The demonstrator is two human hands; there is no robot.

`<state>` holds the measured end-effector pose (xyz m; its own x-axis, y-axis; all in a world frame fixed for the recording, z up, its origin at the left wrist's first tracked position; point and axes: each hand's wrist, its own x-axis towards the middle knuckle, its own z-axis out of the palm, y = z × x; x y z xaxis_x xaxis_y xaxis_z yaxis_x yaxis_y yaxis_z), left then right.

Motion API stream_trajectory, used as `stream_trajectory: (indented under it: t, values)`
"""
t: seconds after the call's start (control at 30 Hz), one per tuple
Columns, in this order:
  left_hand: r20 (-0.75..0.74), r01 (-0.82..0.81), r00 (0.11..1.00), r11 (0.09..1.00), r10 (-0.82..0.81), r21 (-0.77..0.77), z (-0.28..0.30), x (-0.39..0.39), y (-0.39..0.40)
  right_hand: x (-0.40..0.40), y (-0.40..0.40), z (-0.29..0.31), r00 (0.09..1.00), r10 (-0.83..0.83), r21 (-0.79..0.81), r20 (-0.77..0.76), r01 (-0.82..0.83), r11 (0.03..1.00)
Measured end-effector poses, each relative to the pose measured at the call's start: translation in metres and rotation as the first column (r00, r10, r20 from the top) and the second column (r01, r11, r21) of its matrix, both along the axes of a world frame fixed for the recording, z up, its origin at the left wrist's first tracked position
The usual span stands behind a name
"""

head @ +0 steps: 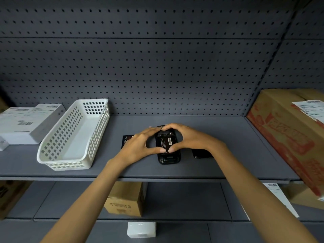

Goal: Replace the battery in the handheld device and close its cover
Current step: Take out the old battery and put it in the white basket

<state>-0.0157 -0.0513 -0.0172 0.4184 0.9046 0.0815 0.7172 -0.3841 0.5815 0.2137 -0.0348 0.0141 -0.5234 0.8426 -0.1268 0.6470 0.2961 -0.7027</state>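
A black handheld device (169, 158) lies back-up on the grey shelf (228, 137), its cover off. A black battery (166, 142) with a white barcode label sits in its open bay. My left hand (138, 146) and my right hand (189, 137) frame the device from both sides, thumbs pressing on the battery's near end and fingertips at the device's far end. A second flat black battery (125, 140) lies just left, partly under my left hand. A black cover piece (201, 153) rests to the right, partly hidden by my right wrist.
A white perforated basket (52, 160) stands to the left, with white labelled boxes (21, 125) beyond it. A big printed cardboard box (289, 130) fills the right end. On the lower shelf stand a small cardboard box (125, 199) and a white block (141, 229).
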Motion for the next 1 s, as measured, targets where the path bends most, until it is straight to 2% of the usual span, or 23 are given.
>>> stream_trajectory:
  t: [0.4,0.77,1.0]
  values:
    - [-0.01,0.057,0.998,0.998,-0.057,-0.022,-0.01,-0.008,0.002,0.009,-0.01,-0.007,0.997,-0.064,-0.026,0.042,0.065,0.998]
    - [-0.014,0.047,0.999,0.999,-0.047,0.007,-0.007,-0.006,0.002,0.011,-0.009,-0.007,0.995,-0.069,0.045,0.066,0.066,0.997]
    - [-0.186,0.092,0.981,0.98,-0.058,0.177,0.003,-0.002,0.001,0.011,-0.009,-0.004,0.993,-0.05,0.098,0.109,0.039,0.994]
